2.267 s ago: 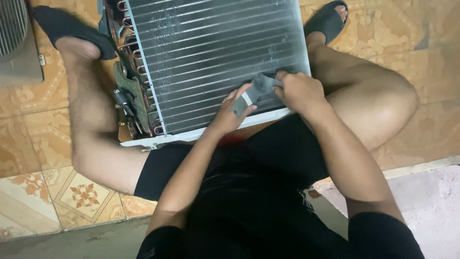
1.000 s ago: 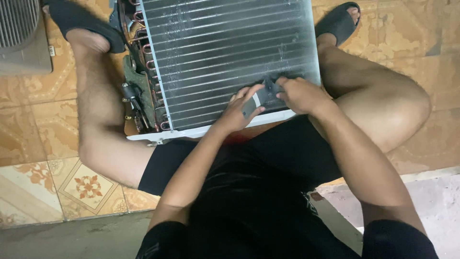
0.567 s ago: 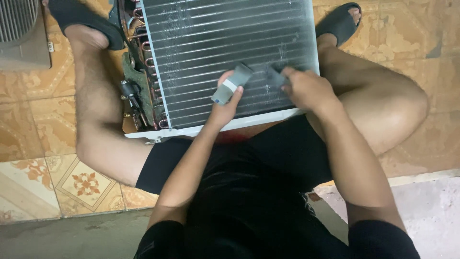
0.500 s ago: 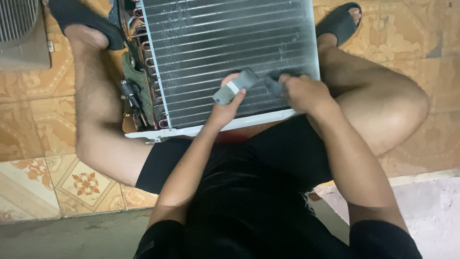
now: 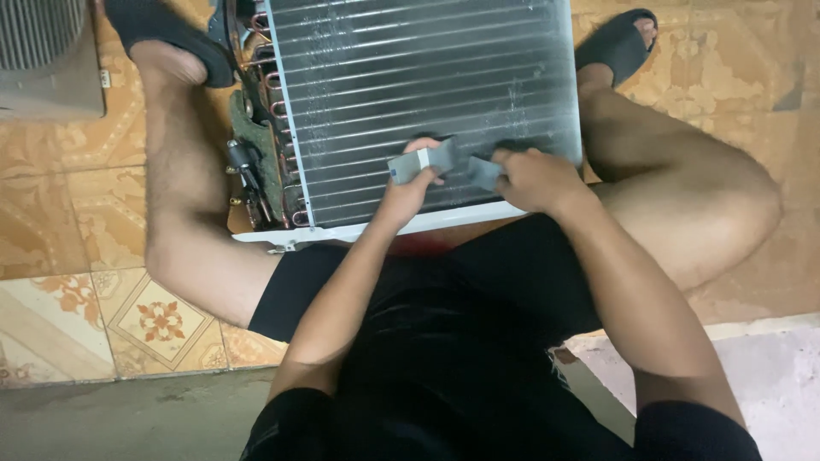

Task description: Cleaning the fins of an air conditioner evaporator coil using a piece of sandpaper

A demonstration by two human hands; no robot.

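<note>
Head view: I am gripping a small grey fin comb point(image 5: 424, 161) in my left hand point(image 5: 408, 188), while my right hand point(image 5: 534, 177) is pinching its other grey piece point(image 5: 483, 172), both resting against the finned coil point(image 5: 418, 85) between my legs.

The top edge of the frame is cutting off the upper part of the finned coil point(image 5: 427, 85), and the grey fan housing point(image 5: 47, 60) is running off the top-left corner. The left hand point(image 5: 410, 183) and right hand point(image 5: 534, 177) are hiding the strip of coil beneath them, and their fingers are covering part of the small grey comb-like tool point(image 5: 444, 162), so its exact form is staying unclear. The copper tube bends point(image 5: 269, 111) are sitting partly in shadow.
</note>
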